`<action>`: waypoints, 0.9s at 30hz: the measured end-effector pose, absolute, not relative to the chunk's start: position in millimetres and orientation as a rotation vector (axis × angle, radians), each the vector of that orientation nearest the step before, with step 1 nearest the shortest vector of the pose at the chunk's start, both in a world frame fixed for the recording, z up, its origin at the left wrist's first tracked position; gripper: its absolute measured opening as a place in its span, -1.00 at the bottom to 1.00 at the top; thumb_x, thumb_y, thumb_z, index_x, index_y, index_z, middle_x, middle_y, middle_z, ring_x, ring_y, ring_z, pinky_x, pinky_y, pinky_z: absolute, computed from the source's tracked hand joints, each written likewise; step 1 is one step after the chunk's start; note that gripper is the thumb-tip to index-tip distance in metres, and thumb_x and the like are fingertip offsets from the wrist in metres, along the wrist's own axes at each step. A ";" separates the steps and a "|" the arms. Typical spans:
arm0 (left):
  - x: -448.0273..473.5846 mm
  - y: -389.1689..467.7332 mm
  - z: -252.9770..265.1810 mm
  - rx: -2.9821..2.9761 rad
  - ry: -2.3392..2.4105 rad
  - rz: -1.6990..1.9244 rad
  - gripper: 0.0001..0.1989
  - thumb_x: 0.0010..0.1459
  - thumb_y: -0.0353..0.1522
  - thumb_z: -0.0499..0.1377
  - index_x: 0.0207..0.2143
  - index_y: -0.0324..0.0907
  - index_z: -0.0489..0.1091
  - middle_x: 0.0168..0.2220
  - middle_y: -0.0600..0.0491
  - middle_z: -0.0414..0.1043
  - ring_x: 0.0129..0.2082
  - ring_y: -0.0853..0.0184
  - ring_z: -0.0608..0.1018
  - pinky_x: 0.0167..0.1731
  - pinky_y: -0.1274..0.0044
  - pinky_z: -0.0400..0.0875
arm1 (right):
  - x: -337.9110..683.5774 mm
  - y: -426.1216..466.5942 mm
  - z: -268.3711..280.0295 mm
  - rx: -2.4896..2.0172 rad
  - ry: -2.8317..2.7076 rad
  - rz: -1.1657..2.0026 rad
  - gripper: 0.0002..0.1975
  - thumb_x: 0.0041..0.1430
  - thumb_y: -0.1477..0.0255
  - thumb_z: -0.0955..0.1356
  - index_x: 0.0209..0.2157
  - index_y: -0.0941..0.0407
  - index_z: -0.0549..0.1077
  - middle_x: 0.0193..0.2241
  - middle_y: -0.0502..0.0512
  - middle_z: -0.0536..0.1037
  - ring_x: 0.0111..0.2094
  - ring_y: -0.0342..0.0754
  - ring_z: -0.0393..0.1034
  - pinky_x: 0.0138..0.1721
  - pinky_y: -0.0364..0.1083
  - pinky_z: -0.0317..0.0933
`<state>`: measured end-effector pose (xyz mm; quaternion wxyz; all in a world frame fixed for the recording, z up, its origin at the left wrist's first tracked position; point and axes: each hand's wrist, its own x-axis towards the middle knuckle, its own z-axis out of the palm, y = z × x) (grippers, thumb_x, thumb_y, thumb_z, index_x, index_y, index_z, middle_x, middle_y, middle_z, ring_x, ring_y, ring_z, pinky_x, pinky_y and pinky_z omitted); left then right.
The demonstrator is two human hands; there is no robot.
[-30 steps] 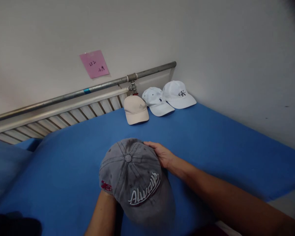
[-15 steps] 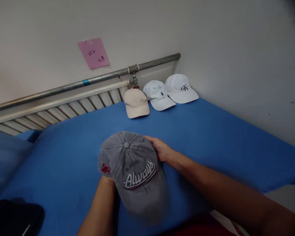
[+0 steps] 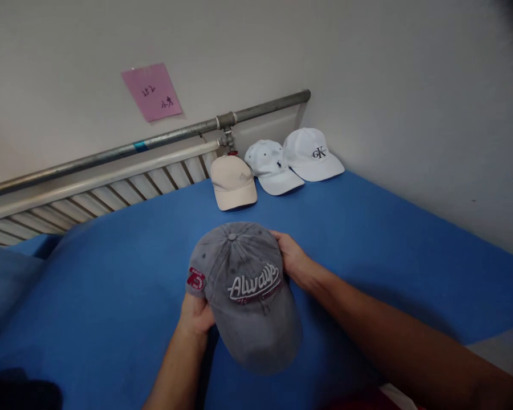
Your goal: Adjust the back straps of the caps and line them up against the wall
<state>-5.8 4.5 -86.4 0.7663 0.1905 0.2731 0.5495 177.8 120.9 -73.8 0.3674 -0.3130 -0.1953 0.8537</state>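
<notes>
A grey baseball cap (image 3: 239,256) with "Always" in raised white letters is held up between both hands, its brim pointing down toward me. My left hand (image 3: 198,313) grips its lower left edge, with the fingertips hidden inside or behind the cap. On the far right side my right hand (image 3: 293,256) holds the rim, most of its fingers out of sight behind the crown. Beyond the grey cap, a beige cap (image 3: 233,182), a white cap with a small dark emblem (image 3: 271,165) and a white cap with dark letters (image 3: 311,152) stand side by side.
The caps stand on a blue-covered surface (image 3: 123,285). Behind it are a white radiator (image 3: 154,179) and a metal pipe (image 3: 179,132) along the wall. A pink paper (image 3: 151,91) hangs above. Something dark (image 3: 21,393) lies at the lower left.
The grey cap has moved right and slightly up with both hands, and its left side patch shows more fully. More of my left hand is visible. The view has shifted slightly.
</notes>
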 end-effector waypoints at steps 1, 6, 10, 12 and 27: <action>-4.0 5.0 -84.6 0.360 0.597 1.214 -0.75 0.12 -0.27 0.11 -0.32 -0.20 0.55 -0.35 -0.03 0.60 -0.09 0.17 0.54 0.07 0.34 0.28 | 179.6 124.1 -73.3 -0.807 -0.508 2.186 -0.78 0.03 0.48 0.29 -0.28 0.14 0.52 -0.54 0.03 0.59 -0.41 -0.01 0.49 -0.24 -0.05 0.37; -4.3 5.5 -80.2 0.126 0.567 1.501 -0.59 0.26 -0.39 -0.11 -0.31 -0.25 0.55 -0.34 -0.04 0.60 -0.27 0.35 0.61 -0.13 0.57 0.43 | 186.0 136.1 -71.9 -0.821 -0.532 2.153 -0.81 0.04 0.44 0.30 -0.33 0.13 0.54 -0.59 0.02 0.57 -0.44 -0.02 0.48 -0.29 -0.08 0.37; -3.6 4.6 -74.0 0.187 0.432 1.558 -0.49 0.30 -0.21 -0.18 -0.13 -0.27 0.50 -0.20 -0.10 0.58 -0.12 0.26 0.57 0.00 0.44 0.36 | 186.3 138.3 -72.3 -0.839 -0.527 2.139 -0.81 0.05 0.44 0.29 -0.36 0.13 0.54 -0.61 0.01 0.56 -0.46 -0.03 0.47 -0.32 -0.09 0.36; -1.7 3.8 -70.2 0.255 0.344 1.491 -0.47 0.28 -0.13 -0.14 -0.06 -0.28 0.47 -0.13 -0.13 0.54 -0.05 0.23 0.53 0.10 0.39 0.25 | 185.7 137.2 -71.8 -0.849 -0.516 2.141 -0.81 0.06 0.44 0.28 -0.36 0.13 0.54 -0.61 0.01 0.56 -0.46 -0.03 0.47 -0.32 -0.09 0.36; -2.9 -6.3 -61.3 0.403 0.240 1.368 -0.58 0.28 -0.34 -0.13 -0.10 -0.25 0.50 -0.10 0.03 0.52 -0.04 0.32 0.52 0.09 0.54 0.25 | 176.4 123.3 -66.4 -0.835 -0.407 2.313 -0.79 0.09 0.51 0.25 -0.33 0.17 0.52 -0.57 0.03 0.58 -0.44 -0.06 0.48 -0.24 -0.08 0.34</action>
